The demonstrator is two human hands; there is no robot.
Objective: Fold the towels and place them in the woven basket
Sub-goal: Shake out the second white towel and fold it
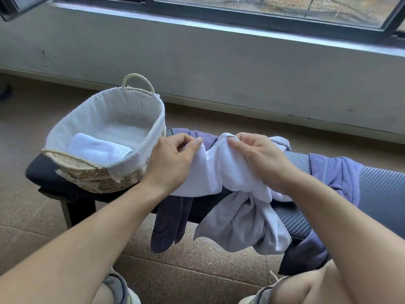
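Observation:
A woven basket [105, 178] with a white cloth lining stands on the left end of a dark bench [381, 189]. One folded white towel [98, 150] lies inside it. A crumpled white towel [219, 172] lies on the bench in front of me. My left hand [173, 161] pinches its upper edge on the left, and my right hand [260, 159] grips the bunched cloth on the right. A pale grey towel [245, 224] hangs below it over the bench's near edge. Purple towels [337, 174] lie beneath and to the right.
A dark purple towel [171, 220] hangs off the bench's front. Beyond the bench runs a grey wall [219, 62] under a window. The floor [186, 260] is speckled tan tile. My knees and shoes show at the bottom edge.

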